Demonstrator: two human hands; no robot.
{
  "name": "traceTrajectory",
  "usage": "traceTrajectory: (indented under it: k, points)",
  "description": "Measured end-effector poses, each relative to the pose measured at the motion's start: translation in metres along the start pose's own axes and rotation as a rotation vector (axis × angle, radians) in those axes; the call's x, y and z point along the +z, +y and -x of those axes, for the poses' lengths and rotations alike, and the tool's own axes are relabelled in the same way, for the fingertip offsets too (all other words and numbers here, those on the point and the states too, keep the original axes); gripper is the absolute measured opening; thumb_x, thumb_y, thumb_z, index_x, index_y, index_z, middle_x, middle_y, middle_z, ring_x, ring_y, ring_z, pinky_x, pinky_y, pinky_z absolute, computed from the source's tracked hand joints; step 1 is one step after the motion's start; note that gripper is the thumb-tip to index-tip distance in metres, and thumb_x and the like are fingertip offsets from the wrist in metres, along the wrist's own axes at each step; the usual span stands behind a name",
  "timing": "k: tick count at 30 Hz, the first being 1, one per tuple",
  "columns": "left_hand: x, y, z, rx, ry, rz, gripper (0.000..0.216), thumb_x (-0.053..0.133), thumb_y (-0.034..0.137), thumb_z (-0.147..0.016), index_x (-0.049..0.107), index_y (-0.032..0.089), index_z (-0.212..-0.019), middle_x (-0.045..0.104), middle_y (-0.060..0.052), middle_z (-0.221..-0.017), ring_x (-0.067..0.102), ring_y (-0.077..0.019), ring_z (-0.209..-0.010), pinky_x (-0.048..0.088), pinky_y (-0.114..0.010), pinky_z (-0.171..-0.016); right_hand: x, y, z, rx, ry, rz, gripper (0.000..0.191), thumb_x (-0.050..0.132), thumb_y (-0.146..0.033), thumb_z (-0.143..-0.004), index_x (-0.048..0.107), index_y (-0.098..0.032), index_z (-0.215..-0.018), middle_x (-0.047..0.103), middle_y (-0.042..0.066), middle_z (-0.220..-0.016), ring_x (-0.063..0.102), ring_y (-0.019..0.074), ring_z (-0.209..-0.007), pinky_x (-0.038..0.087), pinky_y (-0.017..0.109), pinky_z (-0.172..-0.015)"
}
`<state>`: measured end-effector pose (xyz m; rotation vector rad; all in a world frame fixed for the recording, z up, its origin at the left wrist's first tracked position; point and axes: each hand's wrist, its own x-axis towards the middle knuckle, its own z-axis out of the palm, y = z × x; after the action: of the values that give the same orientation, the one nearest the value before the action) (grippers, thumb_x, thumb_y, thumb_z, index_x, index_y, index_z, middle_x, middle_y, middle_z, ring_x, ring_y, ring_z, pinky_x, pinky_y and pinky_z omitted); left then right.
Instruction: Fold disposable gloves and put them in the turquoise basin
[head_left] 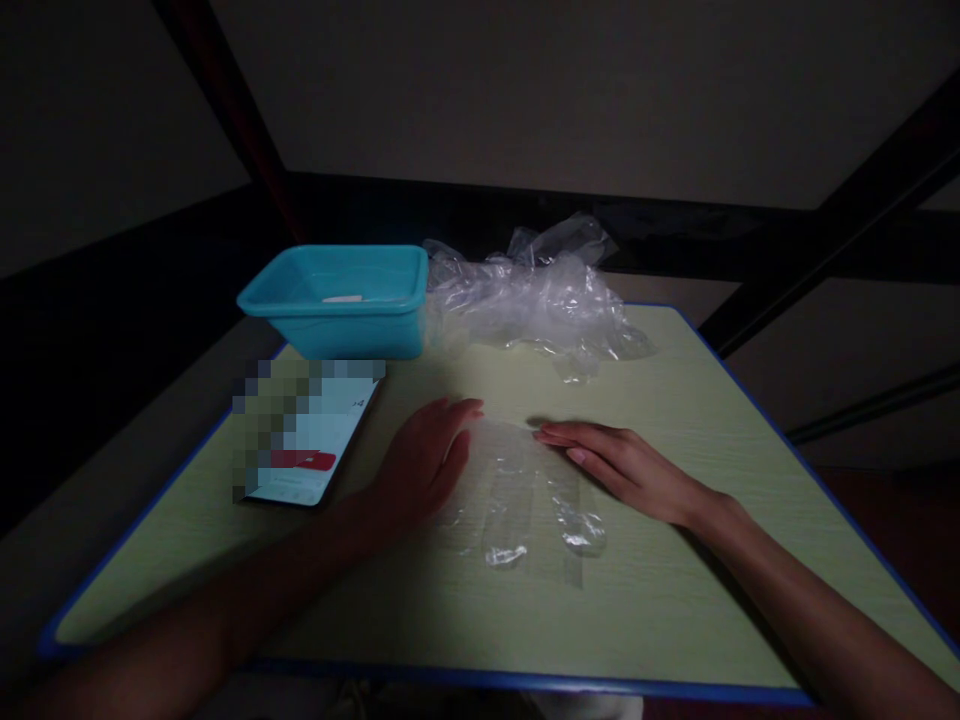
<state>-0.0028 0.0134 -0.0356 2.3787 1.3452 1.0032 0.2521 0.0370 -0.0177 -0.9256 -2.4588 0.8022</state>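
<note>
A clear plastic glove (517, 500) lies flat on the pale green table (675, 600), fingers pointing toward me. My left hand (424, 460) rests at its left edge with fingers stretched out and flat. At the glove's upper right edge lies my right hand (622, 465), fingers extended and pressed on the plastic. Neither hand grips anything.
A turquoise plastic tub (337, 300) stands at the back left of the table. Beside it lies a crumpled heap of clear plastic gloves (540, 295). A phone (307, 440) with a lit screen lies left of my left hand. The table has a blue edge.
</note>
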Motion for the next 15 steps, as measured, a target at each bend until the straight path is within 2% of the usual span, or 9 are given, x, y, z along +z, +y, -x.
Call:
traceTrajectory:
  k: [7,15]
  points:
    - [-0.0033,0.0005,-0.0024,-0.038,0.075,-0.034,0.028,0.032,0.021,-0.088,0.057,0.014,-0.097,0.067,-0.010,-0.095,0.060,-0.0213,-0.093,0.046,-0.038,-0.086,-0.0013,-0.0019,-0.0016,0.005,-0.012,0.023,0.033,0.040,-0.027,-0.093,0.056,-0.023,-0.121,0.059,0.006,-0.126,0.060,0.0208,-0.108,0.048,0.044,-0.095]
    - [-0.0022,-0.0012,-0.0028,-0.066,0.057,-0.031,0.028,0.032,0.023,-0.087,0.057,0.016,-0.097,0.067,-0.008,-0.095,0.060,-0.0214,-0.091,0.046,-0.038,-0.085,-0.0070,0.0012,0.0011,0.042,-0.001,0.133,0.038,0.039,-0.030,-0.093,0.050,-0.022,-0.129,0.059,0.006,-0.126,0.060,0.0220,-0.107,0.049,0.043,-0.092]
